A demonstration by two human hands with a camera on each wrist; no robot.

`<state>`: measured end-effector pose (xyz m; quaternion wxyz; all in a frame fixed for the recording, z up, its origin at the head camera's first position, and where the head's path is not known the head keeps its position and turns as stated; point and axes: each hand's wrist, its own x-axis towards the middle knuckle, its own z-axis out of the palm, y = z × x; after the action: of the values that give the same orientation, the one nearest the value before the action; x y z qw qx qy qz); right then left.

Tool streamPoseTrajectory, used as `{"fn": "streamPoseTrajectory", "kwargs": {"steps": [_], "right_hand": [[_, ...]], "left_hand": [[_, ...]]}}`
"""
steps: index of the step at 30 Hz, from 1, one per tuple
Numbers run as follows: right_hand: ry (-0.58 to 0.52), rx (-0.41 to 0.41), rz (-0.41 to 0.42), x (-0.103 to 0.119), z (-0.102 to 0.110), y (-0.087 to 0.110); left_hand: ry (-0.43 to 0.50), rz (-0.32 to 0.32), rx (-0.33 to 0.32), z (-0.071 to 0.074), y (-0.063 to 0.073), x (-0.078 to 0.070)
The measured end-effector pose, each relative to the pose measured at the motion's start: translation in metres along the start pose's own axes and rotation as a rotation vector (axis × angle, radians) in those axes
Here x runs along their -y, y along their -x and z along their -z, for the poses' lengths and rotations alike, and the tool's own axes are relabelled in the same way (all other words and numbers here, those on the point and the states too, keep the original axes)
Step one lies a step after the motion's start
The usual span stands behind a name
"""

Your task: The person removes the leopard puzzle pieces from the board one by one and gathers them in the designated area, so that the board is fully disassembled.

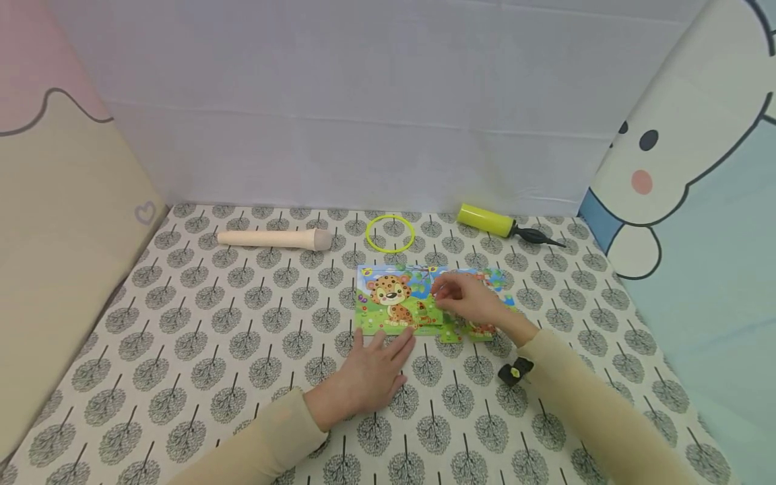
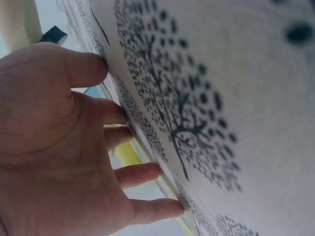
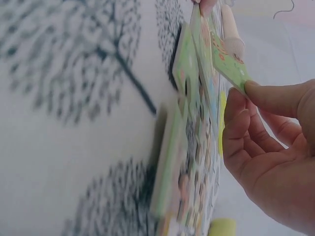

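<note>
A leopard picture card lies tilted over a board in the middle of the table. My right hand pinches its right edge between thumb and fingers; the right wrist view shows the card raised at that end. My left hand rests flat at the near edge of the board, fingers spread and fairly straight, fingertips touching there. In the left wrist view the palm of the left hand shows. Jigsaw pieces with a similar picture lie under and beside the right hand, which partly hides them.
Behind the board are a beige baton-like stick, a yellow ring and a yellow hand pump with a black nozzle. The tree-print tablecloth meets a pale cloth wall at the back.
</note>
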<state>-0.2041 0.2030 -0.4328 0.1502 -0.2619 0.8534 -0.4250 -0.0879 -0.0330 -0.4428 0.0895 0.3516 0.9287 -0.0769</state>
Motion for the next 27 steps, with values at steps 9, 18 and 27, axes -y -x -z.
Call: {"fn": "streamPoseTrajectory", "kwargs": {"steps": [9, 18, 27], "right_hand": [[-0.02, -0.033, -0.065, -0.013, 0.038, 0.032], [0.005, -0.004, -0.16, -0.036, 0.069, 0.066], [-0.002, 0.042, -0.207, -0.047, 0.076, 0.084]], "left_hand": [[0.005, -0.002, -0.015, -0.003, 0.001, 0.0], [0.001, 0.006, 0.01, -0.002, -0.001, 0.0], [-0.002, 0.005, 0.009, -0.001, 0.0, 0.0]]}}
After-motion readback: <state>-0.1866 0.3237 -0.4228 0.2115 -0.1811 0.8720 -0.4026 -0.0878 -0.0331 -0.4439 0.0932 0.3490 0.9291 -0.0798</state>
